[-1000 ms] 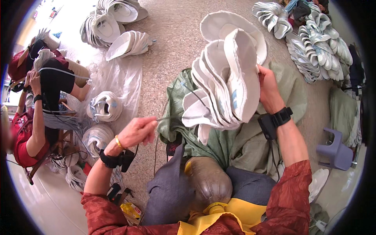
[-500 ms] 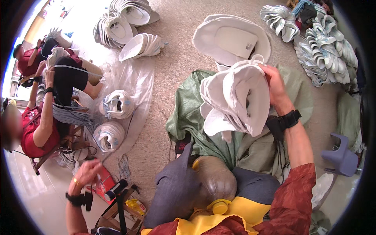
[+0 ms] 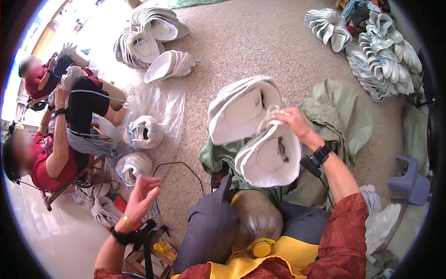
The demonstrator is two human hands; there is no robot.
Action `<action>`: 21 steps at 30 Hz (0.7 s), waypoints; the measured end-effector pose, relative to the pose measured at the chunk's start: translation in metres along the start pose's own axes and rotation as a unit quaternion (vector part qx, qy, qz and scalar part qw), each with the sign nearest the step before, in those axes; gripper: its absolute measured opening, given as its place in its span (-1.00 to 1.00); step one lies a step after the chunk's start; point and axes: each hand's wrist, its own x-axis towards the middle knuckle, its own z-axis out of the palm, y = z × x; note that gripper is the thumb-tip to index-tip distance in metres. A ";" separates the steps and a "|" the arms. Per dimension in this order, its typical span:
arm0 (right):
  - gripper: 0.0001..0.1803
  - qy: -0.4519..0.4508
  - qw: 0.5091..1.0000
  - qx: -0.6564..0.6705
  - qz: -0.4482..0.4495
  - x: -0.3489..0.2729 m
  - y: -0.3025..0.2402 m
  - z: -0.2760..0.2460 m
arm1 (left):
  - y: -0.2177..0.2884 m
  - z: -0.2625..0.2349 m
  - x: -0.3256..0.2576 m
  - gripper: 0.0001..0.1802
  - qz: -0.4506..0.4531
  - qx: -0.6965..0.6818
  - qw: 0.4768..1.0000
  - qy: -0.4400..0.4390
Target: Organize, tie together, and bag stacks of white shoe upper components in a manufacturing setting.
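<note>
My right hand [image 3: 297, 124] is closed around a white loop at the top of two bundles of nested white pieces that look like shoe uppers. The nearer bundle [image 3: 268, 162] hangs above my knees, its hollow side facing up. Just behind and to the left is the larger bundle [image 3: 239, 114], which shows a pale inner sole. My left hand [image 3: 141, 200] is out at the left, fingers spread, with nothing in it. Between my knees sits a smooth brown rounded form [image 3: 257, 218], with a yellow round cap [image 3: 261, 247] in front of it.
Green sacking [image 3: 341, 107] lies under and beyond the bundles. Two people in red shirts [image 3: 53, 162] sit at the left, near white coiled bundles [image 3: 144, 131] on plastic sheeting. More stacks [image 3: 158, 25] stand at the back, others [image 3: 385, 56] far right. A purple stool [image 3: 409, 183] stands right.
My right hand has come lower and left, and the bundles have turned so that they hang side by side. My left hand has moved up and right, its fingers now spread.
</note>
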 end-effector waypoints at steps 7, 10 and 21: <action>-0.71 -0.060 0.993 -0.080 0.054 -0.014 0.025 0.029 | 0.044 0.066 0.114 -0.54 -0.010 -0.089 0.990 -0.111; -0.70 -0.082 0.989 -0.116 0.048 -0.010 0.013 0.036 | 0.059 0.096 0.144 -0.40 -0.039 -0.029 0.994 -0.095; -0.75 -0.089 0.955 -0.266 -0.099 -0.007 -0.062 0.070 | 0.008 0.106 0.172 -0.20 0.221 0.151 0.959 -0.096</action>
